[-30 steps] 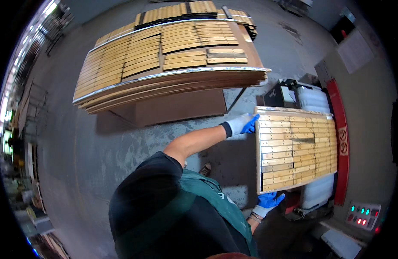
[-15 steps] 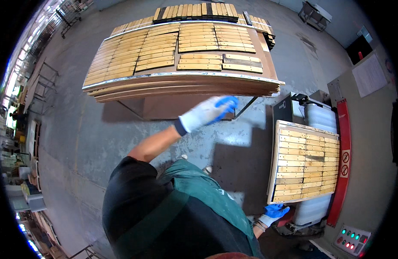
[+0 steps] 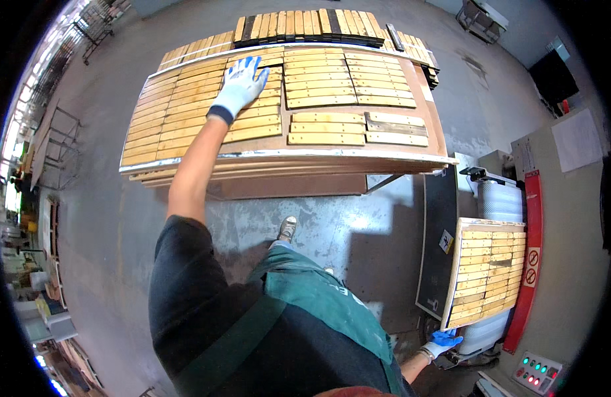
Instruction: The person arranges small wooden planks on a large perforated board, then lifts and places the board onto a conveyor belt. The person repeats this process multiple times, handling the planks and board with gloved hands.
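Note:
My left hand [image 3: 240,86], in a white glove with blue fingers, reaches over the table stack with its fingers spread on or just above the wooden slats [image 3: 186,106]. These pale yellow slats lie in block-like rows on a brown board [image 3: 262,147]. At lower right my right hand [image 3: 442,341], gloved alike, is at the near corner of a pale-rimmed tray [image 3: 452,281]. Its fingers stretch out by the tray's edge and look to touch it; the underside is hidden. Rows of slats [image 3: 487,271], one with a dark patch, fill that tray.
The tray rests at a machine with textured pale rollers [image 3: 501,200], a red strip [image 3: 532,231] and a button panel [image 3: 537,370] with lit lamps. More slat stacks [image 3: 309,25] stand behind the table. A dark box-like unit [image 3: 438,245] stands left of the tray.
My left hand has swung from above the floor, forward and left, to the slats on the table. My right hand stays at the tray's near corner. The whole view has shifted somewhat.

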`<state>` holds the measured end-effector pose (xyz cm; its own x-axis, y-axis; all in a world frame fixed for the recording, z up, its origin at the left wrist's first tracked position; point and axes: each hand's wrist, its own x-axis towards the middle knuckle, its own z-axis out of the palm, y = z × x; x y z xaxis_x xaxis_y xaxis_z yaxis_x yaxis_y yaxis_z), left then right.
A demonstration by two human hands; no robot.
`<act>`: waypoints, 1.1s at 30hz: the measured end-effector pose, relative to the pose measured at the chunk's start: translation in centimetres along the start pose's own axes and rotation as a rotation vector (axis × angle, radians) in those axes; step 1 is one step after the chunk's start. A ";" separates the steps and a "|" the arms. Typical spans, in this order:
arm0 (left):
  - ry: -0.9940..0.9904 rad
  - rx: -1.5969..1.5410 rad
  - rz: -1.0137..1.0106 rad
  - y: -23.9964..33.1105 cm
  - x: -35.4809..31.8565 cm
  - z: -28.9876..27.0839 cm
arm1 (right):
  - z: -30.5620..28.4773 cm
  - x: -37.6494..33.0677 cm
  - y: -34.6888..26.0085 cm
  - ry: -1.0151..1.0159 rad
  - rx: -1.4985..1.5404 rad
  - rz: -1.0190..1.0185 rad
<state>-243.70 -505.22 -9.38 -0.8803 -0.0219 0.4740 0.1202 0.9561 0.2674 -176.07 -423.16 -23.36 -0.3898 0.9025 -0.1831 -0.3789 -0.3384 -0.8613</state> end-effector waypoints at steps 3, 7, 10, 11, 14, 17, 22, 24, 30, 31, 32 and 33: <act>-0.108 0.019 0.006 -1.4 5.4 2.1 | 2.5 -3.8 -0.7 0.463 -0.338 -0.186; -0.170 0.173 0.077 -2.3 9.3 3.9 | 15.3 -13.7 2.1 0.624 -0.825 -0.667; -0.128 0.171 0.177 -2.9 9.8 4.8 | 32.7 -20.0 8.1 0.096 -0.605 -0.834; -0.093 0.152 0.199 -3.1 9.8 5.0 | 38.5 -22.2 9.9 -0.086 -0.779 -0.778; -0.105 0.199 0.178 -3.0 9.6 5.3 | 55.0 -27.0 16.6 -0.663 -0.917 -0.831; -0.068 0.106 0.225 -2.7 9.3 4.8 | 66.6 -29.3 21.1 -1.167 -1.208 -1.356; -0.046 0.042 0.250 -2.3 6.8 2.6 | 78.1 -28.7 26.1 -1.334 -1.221 -1.483; -0.047 -0.009 0.254 -2.1 6.2 2.1 | 81.9 -26.4 28.0 -1.337 -1.055 -1.622; -0.039 0.095 0.243 -1.6 5.5 1.8 | 88.8 -22.7 33.4 -1.375 -1.325 -1.650; -0.035 0.098 0.246 -1.6 5.4 2.0 | 88.7 -22.4 33.7 -1.361 -1.241 -1.670; -0.027 0.102 0.245 -1.7 5.4 2.1 | 88.6 -22.3 33.9 -1.349 -1.161 -1.679; -0.008 0.115 0.238 -1.8 5.5 2.3 | 88.2 -21.9 33.8 -1.434 -1.187 -1.578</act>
<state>-249.81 -506.35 -9.19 -0.8373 0.2094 0.5050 0.2717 0.9610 0.0518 -254.35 -477.85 -6.64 -0.6815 -0.5911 0.4314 -0.5997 0.7890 0.1337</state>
